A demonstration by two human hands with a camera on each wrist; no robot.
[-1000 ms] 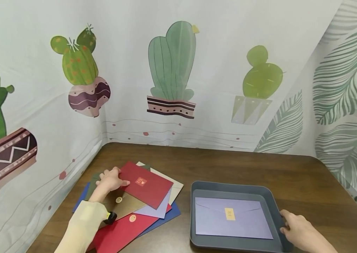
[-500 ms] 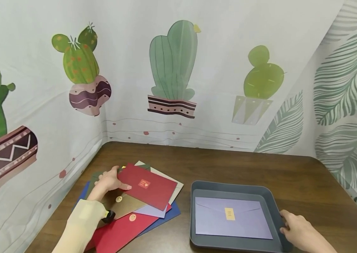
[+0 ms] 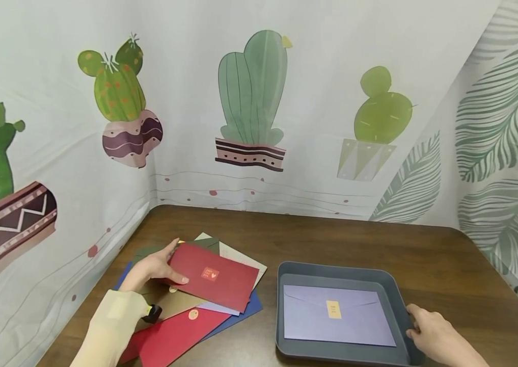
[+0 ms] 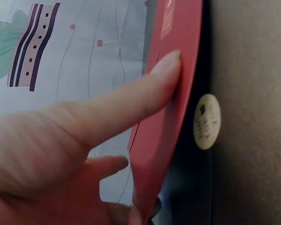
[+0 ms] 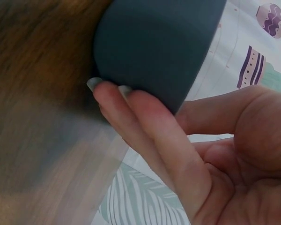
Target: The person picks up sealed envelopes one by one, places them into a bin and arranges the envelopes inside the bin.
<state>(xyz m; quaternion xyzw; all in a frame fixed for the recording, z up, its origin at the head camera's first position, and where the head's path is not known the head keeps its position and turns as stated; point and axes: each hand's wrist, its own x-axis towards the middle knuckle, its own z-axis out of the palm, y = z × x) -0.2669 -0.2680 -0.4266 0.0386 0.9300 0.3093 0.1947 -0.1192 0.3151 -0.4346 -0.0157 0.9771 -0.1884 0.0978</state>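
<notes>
My left hand (image 3: 157,265) holds a dark red envelope (image 3: 236,280) with a small heart sticker at its left edge, above a loose pile of envelopes. In the left wrist view the thumb (image 4: 145,98) lies along its face, while a tan envelope (image 4: 253,112) with a round sticker shows beyond. At the right, my right hand (image 3: 437,334) grips the side of a dark grey tray (image 3: 336,271). Seen from the right wrist, two fingers (image 5: 150,110) press the tray's outer wall and the thumb goes over its rim. A lavender envelope (image 3: 304,318) lies flat in the tray.
The pile includes a bright red envelope (image 3: 176,339), a blue envelope (image 3: 247,311), a cream envelope (image 3: 259,267) and a green envelope (image 3: 210,246). A cactus-print cloth (image 3: 185,102) stands behind the brown wooden table (image 3: 314,239).
My left hand has shifted slightly toward me with the dark red envelope, which has tilted and uncovered more of the green envelope. The right hand and tray have stayed put.
</notes>
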